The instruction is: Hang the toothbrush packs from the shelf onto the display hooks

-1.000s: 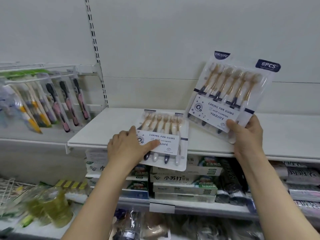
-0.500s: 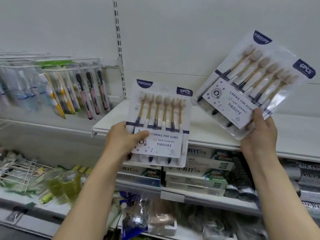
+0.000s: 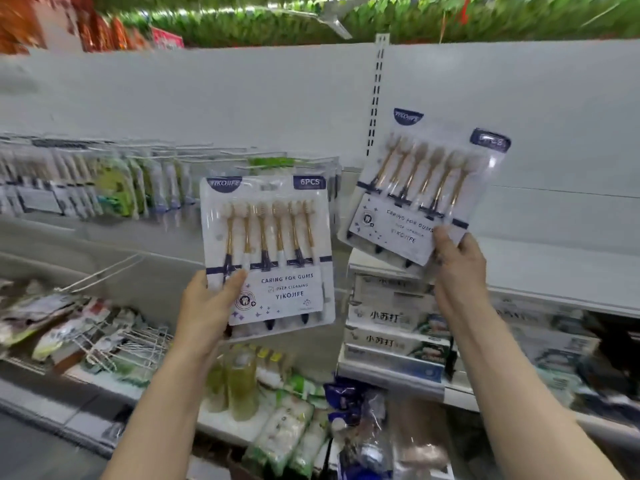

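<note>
Two toothbrush packs, both held up in front of the shelving. The left pack (image 3: pixel 266 251) stands upright, face to the camera: a clear blister with six gold-stemmed brushes, heads up, over a white card reading "CARING FOR GUMS" (a "6PCS" tab sits at its top right corner). It is gripped at its lower left corner. The right pack (image 3: pixel 420 188), same design, sits higher and tilts clockwise, gripped at its lower right edge. The packs are apart, not touching.

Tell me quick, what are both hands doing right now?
Left hand: gripping an upright toothbrush pack.
Right hand: gripping a tilted toothbrush pack.
</note>
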